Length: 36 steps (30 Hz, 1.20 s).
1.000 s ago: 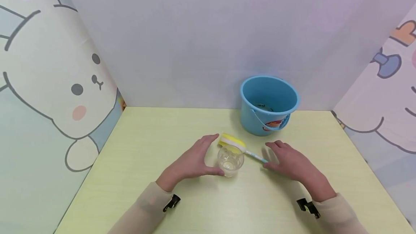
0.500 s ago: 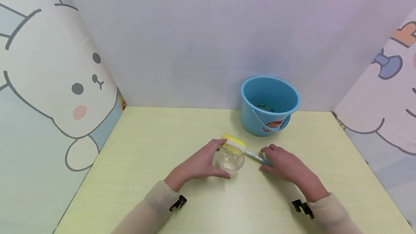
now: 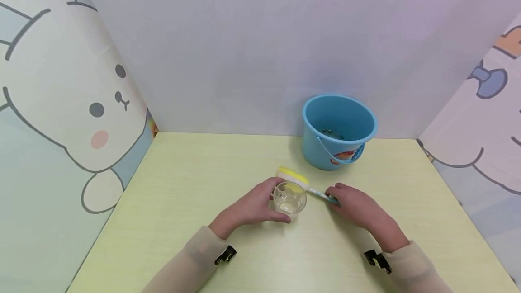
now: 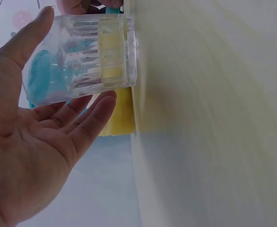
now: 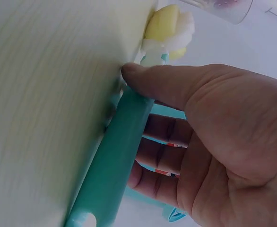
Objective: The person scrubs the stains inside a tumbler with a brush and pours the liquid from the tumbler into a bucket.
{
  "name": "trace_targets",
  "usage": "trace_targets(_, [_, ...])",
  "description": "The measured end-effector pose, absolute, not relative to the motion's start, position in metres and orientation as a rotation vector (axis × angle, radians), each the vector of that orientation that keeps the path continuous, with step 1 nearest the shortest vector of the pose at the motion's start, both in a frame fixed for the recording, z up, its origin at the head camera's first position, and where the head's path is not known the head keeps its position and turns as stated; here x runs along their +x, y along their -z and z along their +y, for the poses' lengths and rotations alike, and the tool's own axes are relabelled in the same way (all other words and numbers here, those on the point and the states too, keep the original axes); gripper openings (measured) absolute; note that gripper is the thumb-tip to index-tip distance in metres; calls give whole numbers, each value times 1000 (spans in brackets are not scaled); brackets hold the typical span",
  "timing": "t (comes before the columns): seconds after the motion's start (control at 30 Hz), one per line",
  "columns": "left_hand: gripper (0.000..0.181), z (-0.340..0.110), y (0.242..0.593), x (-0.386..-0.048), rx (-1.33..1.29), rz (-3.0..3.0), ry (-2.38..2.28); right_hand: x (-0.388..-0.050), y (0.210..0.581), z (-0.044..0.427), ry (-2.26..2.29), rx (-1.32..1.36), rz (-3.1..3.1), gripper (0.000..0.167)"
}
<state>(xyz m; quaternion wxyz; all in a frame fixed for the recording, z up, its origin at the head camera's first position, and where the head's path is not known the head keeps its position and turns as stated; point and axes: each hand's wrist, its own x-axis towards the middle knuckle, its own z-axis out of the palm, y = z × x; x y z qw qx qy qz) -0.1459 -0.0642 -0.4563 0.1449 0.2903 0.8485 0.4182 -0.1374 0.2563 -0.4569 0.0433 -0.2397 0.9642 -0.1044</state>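
A clear glass cup (image 3: pixel 290 198) stands upright on the table, also large in the left wrist view. My left hand (image 3: pixel 256 205) curves around its left side, thumb at the front and fingers behind, holding it. Just behind the cup lies a sponge brush (image 3: pixel 291 176) with a yellow-and-white head and a teal handle (image 5: pixel 115 151). My right hand (image 3: pixel 358 206) grips that handle, the thumb over one side and the fingers curled on the other. Part of the brush head is seen through the glass.
A blue bucket (image 3: pixel 315 148) with its handle hanging down stands at the back right, something dark and small at its bottom. The pale wooden table (image 3: pixel 203 162) meets a plain wall (image 3: pixel 244 58) behind. Cartoon-printed panels (image 3: pixel 61 116) flank both sides.
My left hand has moved right and closed in around the cup. My right hand has shifted slightly left and down, its fingers curling onto the brush handle. Cup and brush lie nearly where they were.
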Motion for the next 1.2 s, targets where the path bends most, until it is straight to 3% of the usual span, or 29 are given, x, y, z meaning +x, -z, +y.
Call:
trace_targets(0.3, [89,-64,459,-146,831,2447,-1238,-138,452,256,177,-771,3066,21])
trace_targets(0.67, [86,-64,460,-144,837,2446,-1233,-136,440,264,117,-805,3193,32])
trace_targets(1.2, [93,-65,460,-144,835,2446,-1226,-121,381,287,-42,-949,3386,46])
